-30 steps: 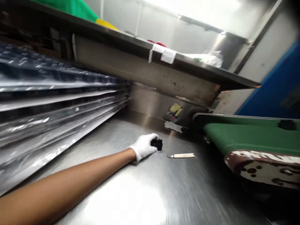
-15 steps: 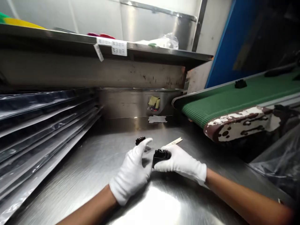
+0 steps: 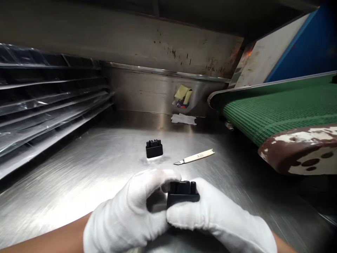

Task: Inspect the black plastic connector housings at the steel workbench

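My right hand (image 3: 205, 211), in a white glove, grips a black plastic block (image 3: 183, 196) with several short round posts on top, its thumb across the near face. My gloved left hand (image 3: 134, 207) curls around the block's left end, fingertips at its upper left corner and thumb by the lower left. The block's underside is hidden behind the gloves. Beyond my hands, a second black block (image 3: 154, 149) of the same kind stands upright on the steel table. To its right lies a craft knife (image 3: 196, 156) with a pale handle marked A30, its blade pointing left.
Stacked clear plastic trays (image 3: 50, 116) line the left side. On the right, a green conveyor belt (image 3: 284, 102) juts over the steel table (image 3: 110, 151). White cloth (image 3: 183, 119) lies at the back, below a yellow item (image 3: 182, 95) in a wall opening. A metal shelf hangs overhead.
My view has tilted down and come closer to the table. My left hand has closed in on the held block. The knife and second block, partly hidden before, now show fully.
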`<control>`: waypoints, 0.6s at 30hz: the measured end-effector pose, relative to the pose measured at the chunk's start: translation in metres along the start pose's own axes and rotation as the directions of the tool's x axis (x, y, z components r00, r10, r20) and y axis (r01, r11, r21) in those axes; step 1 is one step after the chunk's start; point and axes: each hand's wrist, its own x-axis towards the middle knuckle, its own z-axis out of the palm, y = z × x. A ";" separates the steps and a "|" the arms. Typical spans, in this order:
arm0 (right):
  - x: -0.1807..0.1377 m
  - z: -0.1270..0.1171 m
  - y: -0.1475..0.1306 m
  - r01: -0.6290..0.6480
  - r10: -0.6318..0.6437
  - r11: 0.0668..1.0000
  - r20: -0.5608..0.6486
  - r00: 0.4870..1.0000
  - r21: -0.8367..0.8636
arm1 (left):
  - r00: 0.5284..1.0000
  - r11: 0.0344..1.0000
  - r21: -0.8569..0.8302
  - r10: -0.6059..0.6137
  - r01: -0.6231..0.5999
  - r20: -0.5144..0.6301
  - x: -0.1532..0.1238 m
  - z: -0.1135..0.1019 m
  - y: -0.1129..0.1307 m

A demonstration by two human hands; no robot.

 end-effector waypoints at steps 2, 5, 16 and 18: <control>0.000 0.000 -0.005 0.008 -0.010 0.995 0.021 1.000 0.100 | 0.997 0.991 -0.117 -0.056 0.062 0.059 0.004 -0.001 0.006; 0.000 0.001 -0.009 0.011 -0.013 0.978 0.008 1.000 0.207 | 0.991 0.971 -0.202 -0.118 0.129 0.065 0.007 -0.001 0.010; -0.006 0.003 -0.004 -0.070 0.097 0.982 -0.154 0.983 0.174 | 0.950 0.893 -0.328 -0.306 0.308 0.059 0.001 0.000 0.003; -0.007 0.001 0.000 -0.082 0.095 0.993 -0.177 0.980 0.079 | 0.959 0.908 -0.314 -0.279 0.278 0.041 0.000 -0.001 0.001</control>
